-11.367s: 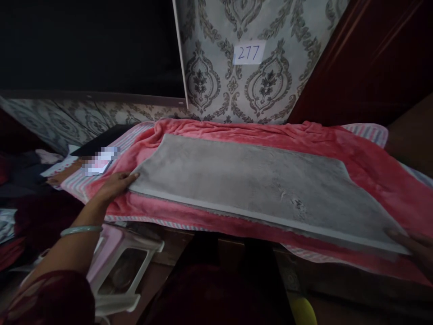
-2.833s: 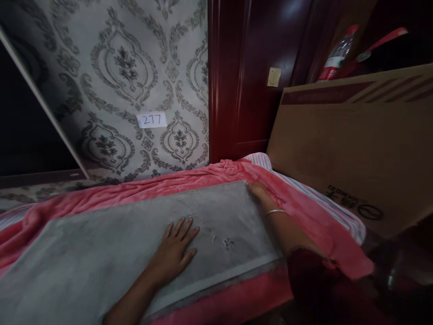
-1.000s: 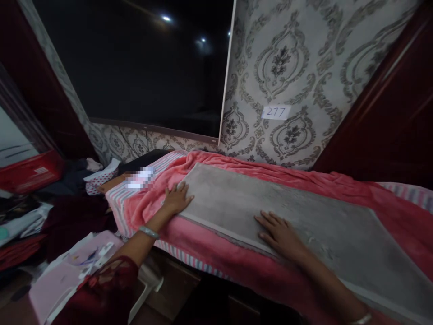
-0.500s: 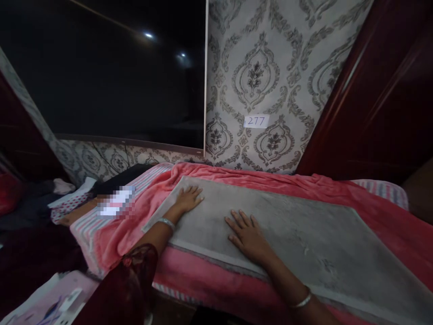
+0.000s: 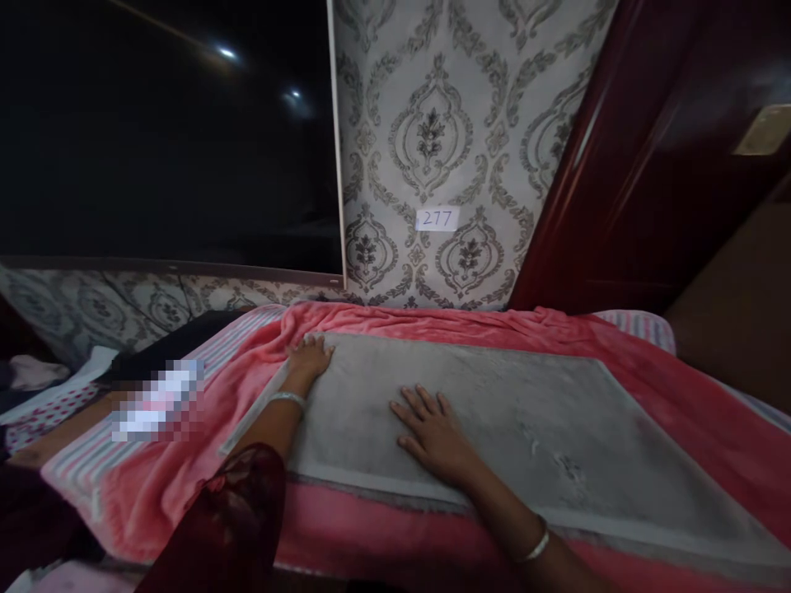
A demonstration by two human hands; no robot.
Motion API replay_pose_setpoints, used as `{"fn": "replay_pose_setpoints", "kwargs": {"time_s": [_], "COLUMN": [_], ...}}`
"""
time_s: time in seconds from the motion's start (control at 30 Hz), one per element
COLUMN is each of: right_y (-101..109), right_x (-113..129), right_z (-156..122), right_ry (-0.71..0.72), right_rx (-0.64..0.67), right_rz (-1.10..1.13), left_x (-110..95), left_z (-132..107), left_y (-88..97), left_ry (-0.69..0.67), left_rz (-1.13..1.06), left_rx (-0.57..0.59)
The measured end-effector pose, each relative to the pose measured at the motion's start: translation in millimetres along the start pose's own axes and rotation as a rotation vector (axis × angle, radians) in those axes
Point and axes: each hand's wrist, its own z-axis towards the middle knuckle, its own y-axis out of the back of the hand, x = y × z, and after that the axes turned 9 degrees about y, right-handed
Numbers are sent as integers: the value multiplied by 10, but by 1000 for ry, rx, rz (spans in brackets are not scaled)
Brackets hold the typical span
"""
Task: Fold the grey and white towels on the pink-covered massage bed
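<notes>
A grey towel (image 5: pixel 494 403) with a paler border lies spread out over a pink plush blanket (image 5: pixel 364 527). On its far left corner rests my left hand (image 5: pixel 311 357), palm down, the fingertips at the towel's edge. My right hand (image 5: pixel 436 432) lies flat on the left-middle part of the towel with its fingers spread. Neither hand holds anything. To the right of my right hand, a small raised or embroidered patch (image 5: pixel 568 469) shows on the cloth.
Striped cloth (image 5: pixel 92 461) shows beneath the pink blanket at the left, with a blurred-out item lying on it. Behind are patterned wallpaper, a paper label (image 5: pixel 437 218) reading 277, and a large black television (image 5: pixel 166 140). A dark red door frame (image 5: pixel 593 165) stands at the right.
The view has turned to the right. My left hand has moved farther out to the towel's far left corner. My right hand stays at about the same spot on the towel.
</notes>
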Motion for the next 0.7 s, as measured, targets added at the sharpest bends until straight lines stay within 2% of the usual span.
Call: {"fn": "replay_pose_setpoints", "kwargs": {"time_s": [0.1,0.27,0.4,0.47,0.57,0.63,0.7], "right_y": [43,78,174,299,524,626,653], "right_x": [14,28,-122,-343,-852,-1217,-1509], "right_z": [-4,-29,65,134,143,52,-71], "right_ry": [21,29,80,21,-216,-404,-533], "right_rx": [-18,-32,-55,-94,-166,-154,-99], "right_rz": [14,30,31,3,-81,-111,-112], "left_x": [-236,-743,-863,-853,-843,-851,-864], "left_z": [-82,-357,-482,-486,-468,-451,-433], "left_y": [57,-65,-144,-134,-104,-97,-98], "left_ry": [-69,-356,-384,-384,-377,-369,-365], "left_rz": [25,-12,-31,-31,-19,-12,-6], "left_rx": [-42,-31,3,10,16,20,30]}}
